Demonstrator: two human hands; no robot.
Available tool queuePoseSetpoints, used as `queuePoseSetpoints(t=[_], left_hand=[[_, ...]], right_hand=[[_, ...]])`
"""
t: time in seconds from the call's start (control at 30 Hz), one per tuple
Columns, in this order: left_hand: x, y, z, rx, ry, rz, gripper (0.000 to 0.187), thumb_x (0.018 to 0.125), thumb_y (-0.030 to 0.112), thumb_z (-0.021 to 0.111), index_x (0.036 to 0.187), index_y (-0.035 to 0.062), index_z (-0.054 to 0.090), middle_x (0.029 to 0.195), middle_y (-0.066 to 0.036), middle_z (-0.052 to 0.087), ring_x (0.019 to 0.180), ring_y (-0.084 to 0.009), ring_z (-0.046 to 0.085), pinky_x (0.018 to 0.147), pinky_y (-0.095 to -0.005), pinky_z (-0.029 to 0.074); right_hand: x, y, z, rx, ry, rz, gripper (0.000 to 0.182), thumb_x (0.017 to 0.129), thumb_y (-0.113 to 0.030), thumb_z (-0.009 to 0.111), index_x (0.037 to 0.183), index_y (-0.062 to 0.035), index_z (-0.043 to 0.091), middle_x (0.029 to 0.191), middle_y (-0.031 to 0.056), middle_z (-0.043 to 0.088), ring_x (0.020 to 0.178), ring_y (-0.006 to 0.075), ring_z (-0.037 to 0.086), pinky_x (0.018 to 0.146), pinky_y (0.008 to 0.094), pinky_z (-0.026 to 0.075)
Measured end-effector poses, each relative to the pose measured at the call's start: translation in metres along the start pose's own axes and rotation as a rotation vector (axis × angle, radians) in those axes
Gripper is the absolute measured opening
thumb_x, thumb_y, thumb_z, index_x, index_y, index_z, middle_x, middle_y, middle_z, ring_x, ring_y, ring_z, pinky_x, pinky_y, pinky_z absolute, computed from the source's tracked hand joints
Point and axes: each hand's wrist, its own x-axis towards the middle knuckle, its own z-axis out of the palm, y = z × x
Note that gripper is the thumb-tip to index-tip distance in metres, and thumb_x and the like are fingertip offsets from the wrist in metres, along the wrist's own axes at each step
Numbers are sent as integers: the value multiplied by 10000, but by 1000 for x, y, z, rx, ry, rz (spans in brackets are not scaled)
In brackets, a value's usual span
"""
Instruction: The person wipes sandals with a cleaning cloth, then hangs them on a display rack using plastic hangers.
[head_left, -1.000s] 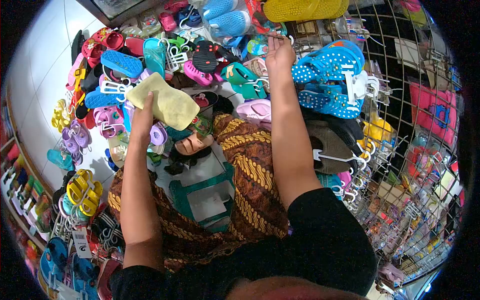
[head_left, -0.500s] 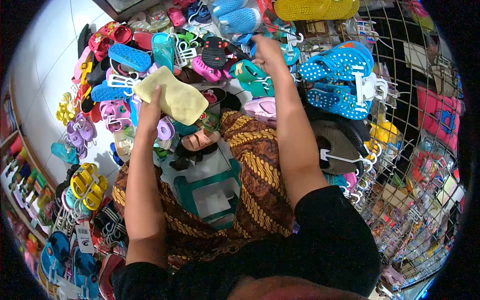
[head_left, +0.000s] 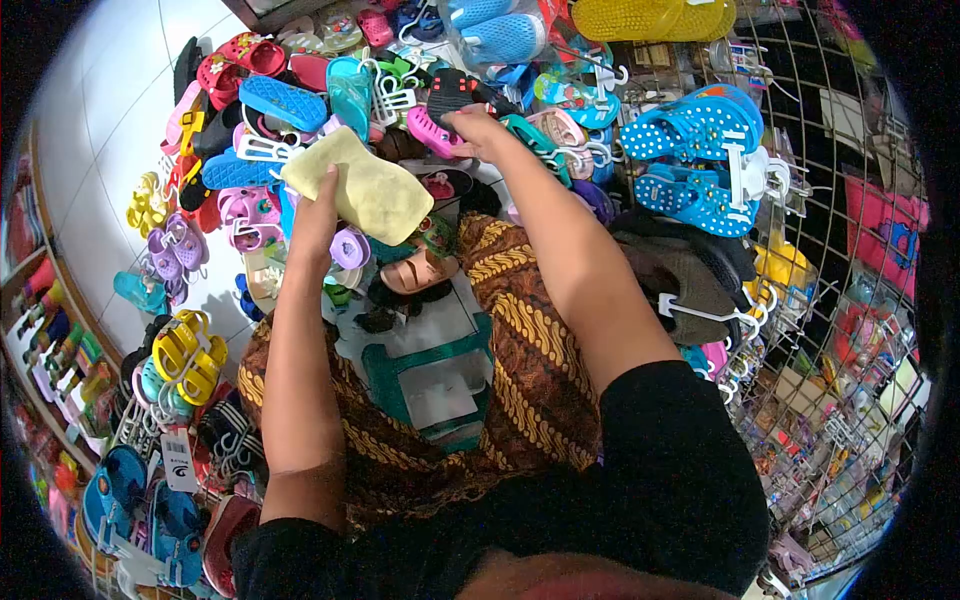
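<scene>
A pale yellow cloth (head_left: 375, 190) is held in my left hand (head_left: 318, 215), with the thumb on top of it. To its right, my right hand (head_left: 480, 132) reaches over the pile, fingers bent beside a pink clog (head_left: 433, 132) and a black sole with red marks (head_left: 450, 92). Whether the fingers grip either one cannot be made out. Around the cloth lie blue sandals (head_left: 283, 102), a teal shoe (head_left: 349, 86) and a white hanger (head_left: 268, 150). A tan sandal (head_left: 415, 272) lies below the cloth.
Blue dotted sandals (head_left: 690, 135) on a white hanger are at the right, near a wire rack (head_left: 830, 180). A green stool (head_left: 385, 385) stands between my knees. Yellow sandals (head_left: 188, 358) lie at the left, and yellow footwear (head_left: 650, 18) at the top.
My right hand has moved left and down, from the blue items to beside the pink clog. My left hand still holds the cloth. The whole view has shifted slightly.
</scene>
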Motion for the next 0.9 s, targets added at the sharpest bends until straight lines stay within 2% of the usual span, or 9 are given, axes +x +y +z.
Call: queuePoseSetpoints(t=[0.17, 0.2, 0.3, 0.33, 0.43, 0.57, 0.7, 0.73, 0.9], left_hand=[[3, -7, -9, -1, 15, 33, 571, 938, 398, 540, 1287, -48, 466, 1183, -116, 592, 1045, -197, 572, 919, -324, 427], [2, -7, -11, 1, 14, 22, 573, 937, 398, 539, 1288, -49, 466, 1184, -116, 591, 1044, -196, 572, 916, -322, 427], [4, -7, -16, 19, 17, -4, 572, 936, 399, 536, 1286, -49, 472, 1182, -115, 592, 1039, -193, 571, 906, -317, 429], [5, -8, -17, 34, 22, -12, 568, 935, 399, 535, 1282, -47, 477, 1178, -114, 594, 1036, -190, 572, 902, -315, 429], [2, -5, -17, 24, 30, 11, 556, 934, 399, 533, 1271, -41, 495, 1161, -110, 602, 1024, -186, 575, 893, -310, 431], [-5, -2, -12, 49, 34, 27, 551, 934, 400, 533, 1265, -39, 501, 1147, -107, 608, 1010, -183, 580, 885, -307, 434], [-14, 1, -14, 23, 9, 58, 554, 941, 403, 524, 1273, -39, 491, 1167, -109, 600, 1020, -183, 582, 899, -315, 435], [-17, 4, -14, 25, 16, 39, 554, 942, 404, 522, 1273, -39, 490, 1170, -110, 599, 1029, -184, 578, 904, -316, 433], [-16, -1, -22, 11, 54, 33, 561, 943, 405, 520, 1275, -45, 483, 1180, -119, 593, 1040, -187, 576, 905, -318, 435]], right_hand=[[37, 11, 9, 278, 222, 24, 783, 832, -267, 669, 1437, -214, 175, 1351, 109, 413, 1160, 349, 489, 907, 540, 440], [33, 9, 7, 388, 186, 56, 707, 831, -272, 669, 1400, -242, 250, 1366, 64, 426, 1156, 337, 491, 937, 535, 395], [50, 21, -7, 486, 114, 48, 889, 800, -289, 682, 1458, -231, 86, 1356, 100, 424, 1149, 266, 489, 886, 539, 409], [54, 24, -7, 486, 177, 5, 708, 793, -283, 680, 1381, -167, 302, 1289, 89, 491, 1089, 275, 523, 884, 537, 407], [64, 24, -11, 616, 115, 29, 378, 836, -245, 612, 1177, -119, 510, 1172, 75, 596, 1123, 264, 537, 987, 537, 348], [104, 42, -6, 755, 167, -82, 351, 825, -245, 591, 1137, -88, 554, 1131, 110, 627, 1069, 267, 578, 934, 518, 433], [76, 32, 19, 114, 656, -287, 365, 864, -255, 471, 1108, -21, 609, 1124, 203, 623, 986, 340, 618, 907, 418, 466], [69, 24, 27, -84, 808, -300, 325, 851, -235, 464, 949, -12, 680, 1045, 276, 627, 999, 404, 599, 885, 440, 468], [52, 4, 56, -150, 953, -366, 322, 848, -184, 455, 877, 40, 684, 955, 254, 657, 903, 408, 635, 835, 457, 486]])
